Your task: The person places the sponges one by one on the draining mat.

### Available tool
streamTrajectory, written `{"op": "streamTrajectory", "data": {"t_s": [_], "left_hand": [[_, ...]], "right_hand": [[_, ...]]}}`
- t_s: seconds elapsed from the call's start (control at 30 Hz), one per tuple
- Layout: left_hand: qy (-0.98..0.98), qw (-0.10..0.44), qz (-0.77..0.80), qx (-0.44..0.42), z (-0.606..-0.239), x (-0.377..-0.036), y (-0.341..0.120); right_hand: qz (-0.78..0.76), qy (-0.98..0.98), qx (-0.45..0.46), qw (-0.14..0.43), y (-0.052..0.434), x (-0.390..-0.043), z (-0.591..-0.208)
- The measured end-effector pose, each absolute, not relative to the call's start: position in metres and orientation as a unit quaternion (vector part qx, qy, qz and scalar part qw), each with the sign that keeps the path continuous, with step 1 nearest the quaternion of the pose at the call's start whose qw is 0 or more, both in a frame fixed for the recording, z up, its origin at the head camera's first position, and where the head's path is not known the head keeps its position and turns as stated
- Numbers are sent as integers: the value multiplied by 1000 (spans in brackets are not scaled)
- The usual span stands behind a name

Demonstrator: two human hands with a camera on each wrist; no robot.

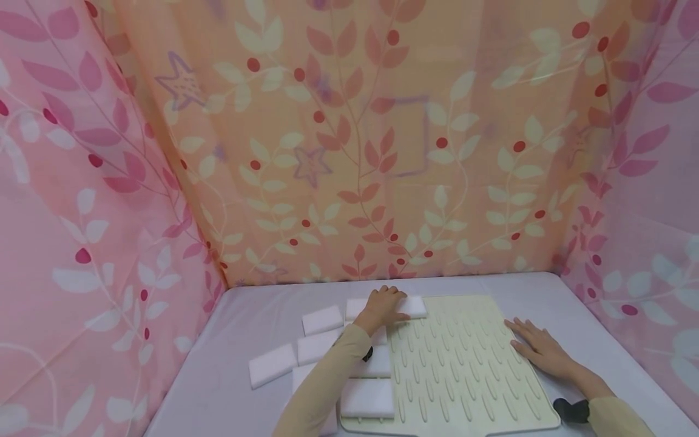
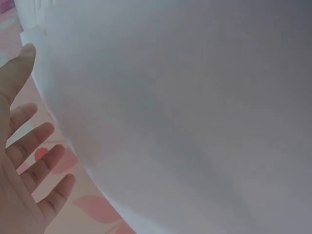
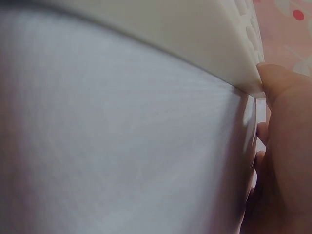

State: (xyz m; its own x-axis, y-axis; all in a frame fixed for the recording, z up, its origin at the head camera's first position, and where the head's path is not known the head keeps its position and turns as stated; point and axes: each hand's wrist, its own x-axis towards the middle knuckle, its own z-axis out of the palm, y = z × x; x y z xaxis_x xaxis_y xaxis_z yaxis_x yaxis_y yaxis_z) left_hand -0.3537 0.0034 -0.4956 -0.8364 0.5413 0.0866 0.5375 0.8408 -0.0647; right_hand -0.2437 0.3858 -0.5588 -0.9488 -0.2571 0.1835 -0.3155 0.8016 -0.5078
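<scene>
Spreading its thumb and fingers wide, the left hand (image 1: 384,306) is covering part of a white block (image 1: 414,307) at the far edge of a ridged tray (image 1: 453,358); whether it is pressing or merely hovering, I cannot tell. Left of that hand and nearer, loose blocks (image 1: 271,365) are lying on the counter (image 1: 199,394), some disappearing behind the beige sleeve (image 1: 322,382) or running off the bottom of the head view. Just nearer than the same hand, the tray is carrying a column of blocks (image 1: 367,398), the farther ones being partly hidden by the wrist. Pale blur is filling most of the left wrist view. To the left hand's right, bare ridges are showing, the tray's near end being cut off. Farther right, the right hand (image 1: 537,351) is resting with fingers extended, its thumb touching the tray's rim.
</scene>
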Motion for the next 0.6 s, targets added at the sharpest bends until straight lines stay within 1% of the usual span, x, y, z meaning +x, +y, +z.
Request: {"op": "streamTrajectory", "data": {"t_s": [0.27, 0.6], "left_hand": [[-956, 73, -10, -285, -486, -349, -2], [-950, 95, -55, -294, -476, -344, -21]], "right_hand": [[276, -948, 151, 55, 385, -244, -557], [277, -945, 161, 72, 387, -245, -563]]}}
